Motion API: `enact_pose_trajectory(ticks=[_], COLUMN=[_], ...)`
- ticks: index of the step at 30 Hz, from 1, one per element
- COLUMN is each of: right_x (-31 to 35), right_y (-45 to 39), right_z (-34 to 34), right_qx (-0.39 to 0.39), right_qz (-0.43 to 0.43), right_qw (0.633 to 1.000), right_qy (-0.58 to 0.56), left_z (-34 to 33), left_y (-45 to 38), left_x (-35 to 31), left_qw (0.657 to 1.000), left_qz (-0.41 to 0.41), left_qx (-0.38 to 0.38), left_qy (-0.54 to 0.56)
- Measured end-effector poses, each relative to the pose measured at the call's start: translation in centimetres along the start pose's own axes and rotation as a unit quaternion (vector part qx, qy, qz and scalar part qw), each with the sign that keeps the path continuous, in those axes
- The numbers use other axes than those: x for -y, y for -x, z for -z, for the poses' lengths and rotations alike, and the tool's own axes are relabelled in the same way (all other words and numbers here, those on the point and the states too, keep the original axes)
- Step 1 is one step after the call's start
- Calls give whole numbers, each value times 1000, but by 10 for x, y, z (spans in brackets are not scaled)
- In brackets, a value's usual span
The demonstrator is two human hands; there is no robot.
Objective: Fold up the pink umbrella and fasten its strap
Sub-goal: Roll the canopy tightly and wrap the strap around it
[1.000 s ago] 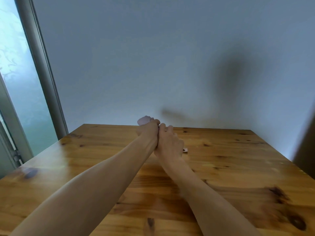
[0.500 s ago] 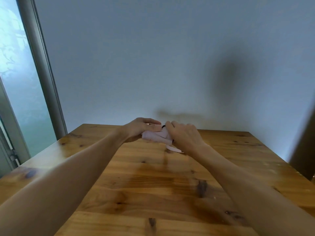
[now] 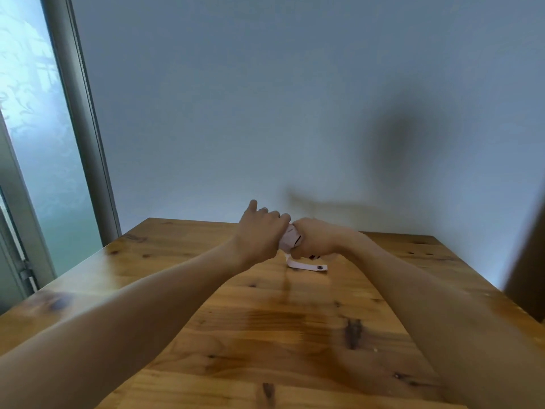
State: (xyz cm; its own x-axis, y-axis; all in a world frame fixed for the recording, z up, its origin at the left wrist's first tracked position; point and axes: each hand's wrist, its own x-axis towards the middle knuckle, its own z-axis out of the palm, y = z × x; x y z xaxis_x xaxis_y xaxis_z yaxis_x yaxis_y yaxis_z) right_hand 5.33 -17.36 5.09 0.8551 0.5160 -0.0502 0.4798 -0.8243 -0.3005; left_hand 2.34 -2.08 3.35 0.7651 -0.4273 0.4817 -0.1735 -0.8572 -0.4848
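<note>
The pink umbrella [image 3: 290, 239] is folded small and held just above the far part of the wooden table [image 3: 265, 335]. Only a short pale pink stretch shows between my hands. My left hand [image 3: 259, 234] is closed around its left end, thumb raised. My right hand [image 3: 317, 239] grips its right end from above. The umbrella's strap [image 3: 306, 265] hangs loose below my right hand and lies flat on the table, with a dark snap button near its free end.
A pale wall rises right behind the table's far edge. A frosted glass door with a grey frame [image 3: 85, 128] stands at the left. A dark vertical object [image 3: 528, 255] shows at the right edge.
My hands have shifted right and turned on the umbrella, both now closed tighter around it. The strap has dropped free and now lies stretched out on the table.
</note>
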Motion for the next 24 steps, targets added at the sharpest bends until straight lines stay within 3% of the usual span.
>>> enact_pose_trajectory(ticks=[2, 4, 5, 7, 8, 9, 11, 14, 16, 18, 20, 22, 24], right_x=[4, 7, 6, 2, 1, 1, 2, 4, 3, 3, 3, 1, 1], right_y=[-2, 0, 0, 3, 5, 6, 4, 1, 0, 0, -1, -3, -2], right_z=[0, -10, -18, -34, -39, -41, -40, -19, -4, -1, -14, -37, -45], right_qx=[-2, -95, -158, -292, -340, -365, -313, -135, -23, -18, -148, -294, -348], right_qz=[-5, 4, 20, 59, 76, 92, 85, 11, -5, -14, -11, 36, 66], right_qw=[999, 981, 956, 874, 838, 824, 873, 983, 1000, 999, 967, 880, 842], right_qy=[44, 171, 245, 384, 421, 425, 364, 124, -7, 26, 208, 372, 406], left_z=[-2, 0, 0, 3, 5, 5, 6, 1, -3, -5, -2, 2, 4], left_y=[-2, -6, -8, -12, -14, -17, -18, -13, -9, -8, -12, -18, -21], left_x=[2, 4, 6, 11, 14, 17, 19, 14, 7, 5, 8, 12, 13], left_qw=[999, 994, 989, 965, 948, 933, 931, 991, 999, 998, 987, 949, 931], left_qz=[5, 32, 48, 71, 73, 68, 50, -9, -35, -31, 3, 34, 28], left_qx=[16, 58, 85, 158, 197, 234, 253, 93, 14, 20, 94, 194, 238], left_qy=[33, 81, 113, 199, 238, 264, 258, 91, 31, 47, 129, 247, 276])
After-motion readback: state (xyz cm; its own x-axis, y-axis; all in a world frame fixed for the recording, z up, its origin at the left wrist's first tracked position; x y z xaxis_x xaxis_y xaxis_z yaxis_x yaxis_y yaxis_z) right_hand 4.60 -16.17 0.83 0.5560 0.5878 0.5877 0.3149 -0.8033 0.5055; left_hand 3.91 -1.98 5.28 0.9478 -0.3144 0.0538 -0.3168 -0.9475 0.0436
